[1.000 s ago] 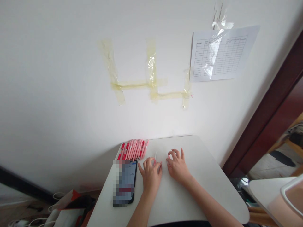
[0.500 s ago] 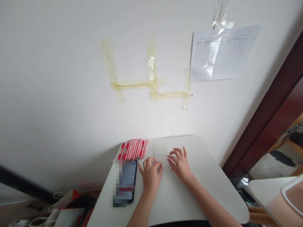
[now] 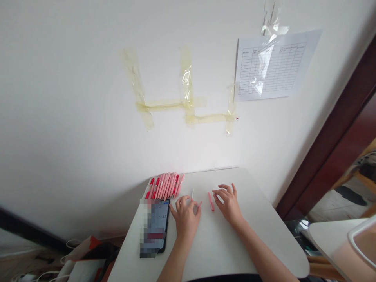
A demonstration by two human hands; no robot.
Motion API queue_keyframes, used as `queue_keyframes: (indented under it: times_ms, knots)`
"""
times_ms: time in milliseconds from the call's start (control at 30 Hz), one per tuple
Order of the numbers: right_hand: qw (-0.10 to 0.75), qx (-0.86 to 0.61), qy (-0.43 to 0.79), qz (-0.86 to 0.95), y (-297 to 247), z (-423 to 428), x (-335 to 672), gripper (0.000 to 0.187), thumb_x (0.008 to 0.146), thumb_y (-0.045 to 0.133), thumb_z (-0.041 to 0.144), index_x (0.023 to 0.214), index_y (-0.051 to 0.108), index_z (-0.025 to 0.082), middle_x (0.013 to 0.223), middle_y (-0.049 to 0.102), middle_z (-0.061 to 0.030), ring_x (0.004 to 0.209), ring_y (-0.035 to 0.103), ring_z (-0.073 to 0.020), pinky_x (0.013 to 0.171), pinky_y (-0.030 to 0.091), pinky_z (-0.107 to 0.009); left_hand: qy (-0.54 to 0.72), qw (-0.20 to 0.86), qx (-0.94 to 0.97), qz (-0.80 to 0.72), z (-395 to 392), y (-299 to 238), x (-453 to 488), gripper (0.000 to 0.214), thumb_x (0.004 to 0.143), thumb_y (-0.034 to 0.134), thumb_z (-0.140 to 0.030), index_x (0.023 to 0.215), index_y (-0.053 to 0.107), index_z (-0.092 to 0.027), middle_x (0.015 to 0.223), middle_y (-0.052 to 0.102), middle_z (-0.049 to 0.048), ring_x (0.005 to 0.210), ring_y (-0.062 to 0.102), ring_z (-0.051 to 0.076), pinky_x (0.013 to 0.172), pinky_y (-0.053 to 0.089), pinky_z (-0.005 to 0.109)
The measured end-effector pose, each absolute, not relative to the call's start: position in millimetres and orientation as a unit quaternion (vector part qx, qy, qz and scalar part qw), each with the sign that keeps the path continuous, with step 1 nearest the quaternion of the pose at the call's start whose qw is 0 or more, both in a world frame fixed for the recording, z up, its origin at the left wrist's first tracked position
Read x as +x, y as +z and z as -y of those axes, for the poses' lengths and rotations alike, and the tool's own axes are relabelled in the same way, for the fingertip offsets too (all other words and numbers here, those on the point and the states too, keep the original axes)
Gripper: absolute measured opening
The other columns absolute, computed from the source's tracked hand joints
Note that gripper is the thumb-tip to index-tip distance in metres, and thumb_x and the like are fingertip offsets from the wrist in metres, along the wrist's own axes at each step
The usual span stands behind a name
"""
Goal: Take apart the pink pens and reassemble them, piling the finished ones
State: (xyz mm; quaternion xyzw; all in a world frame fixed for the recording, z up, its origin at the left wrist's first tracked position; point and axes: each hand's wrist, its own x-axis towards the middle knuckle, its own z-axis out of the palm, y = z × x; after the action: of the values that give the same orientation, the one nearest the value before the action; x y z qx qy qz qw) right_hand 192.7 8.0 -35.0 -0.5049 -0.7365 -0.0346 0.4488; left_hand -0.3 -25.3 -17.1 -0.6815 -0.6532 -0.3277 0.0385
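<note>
My left hand (image 3: 187, 215) rests low over the white table (image 3: 217, 250), fingers curved and apart. A thin white pen refill (image 3: 193, 193) sticks out beyond its fingertips, and a small pink pen part (image 3: 200, 204) shows by the thumb. Both are partly covered by that hand; I see no firm grip on either. To the right lies a pink pen barrel (image 3: 211, 202) on the tabletop. Just right of the barrel, my right hand (image 3: 228, 203) is held with its fingers spread, holding nothing.
A row of pink and red pens (image 3: 166, 185) lies at the table's back left, against the wall. In front of it is a phone (image 3: 163, 231), partly blurred out. A printed sheet (image 3: 273, 70) is taped to the wall. A second white table (image 3: 331, 235) stands right.
My right hand has moved slightly right, off the pink pen barrel, which now lies uncovered on the table. My left hand has stayed almost in place.
</note>
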Motion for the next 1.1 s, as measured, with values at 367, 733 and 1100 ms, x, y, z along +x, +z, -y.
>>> queue_keyframes:
  times_ms: [367, 733, 1100]
  knots:
    - [0.418, -0.525, -0.044, 0.740, -37, -6, 192, 0.028, 0.098, 0.053, 0.021, 0.119, 0.069, 0.029, 0.091, 0.074, -0.0033, 0.113, 0.060, -0.0255, 0.116, 0.026, -0.063, -0.327, 0.020, -0.683, 0.653, 25, -19, -1, 0.009, 0.083, 0.066, -0.027, 0.082, 0.075, -0.027, 0.120, 0.065, 0.0063, 0.122, 0.053, 0.028, 0.115, 0.021, 0.070]
    - [0.399, -0.505, -0.012, 0.765, -35, -4, 193, 0.012, 0.096, 0.058, 0.026, 0.094, 0.069, 0.028, 0.090, 0.073, -0.0019, 0.115, 0.061, -0.0260, 0.115, 0.028, -0.063, -0.365, 0.009, -0.686, 0.630, 24, -18, 0, 0.012, 0.083, 0.064, -0.025, 0.085, 0.075, -0.029, 0.116, 0.067, 0.0066, 0.118, 0.058, 0.029, 0.114, 0.028, 0.072]
    - [0.374, -0.497, -0.034, 0.782, -26, 0, 191, 0.013, 0.094, 0.063, 0.025, 0.099, 0.073, 0.031, 0.091, 0.073, -0.0010, 0.116, 0.060, -0.0254, 0.115, 0.029, -0.061, -0.376, -0.004, -0.691, 0.617, 26, -13, 0, 0.014, 0.087, 0.062, -0.028, 0.089, 0.076, -0.030, 0.118, 0.066, 0.0078, 0.119, 0.057, 0.028, 0.115, 0.026, 0.071]
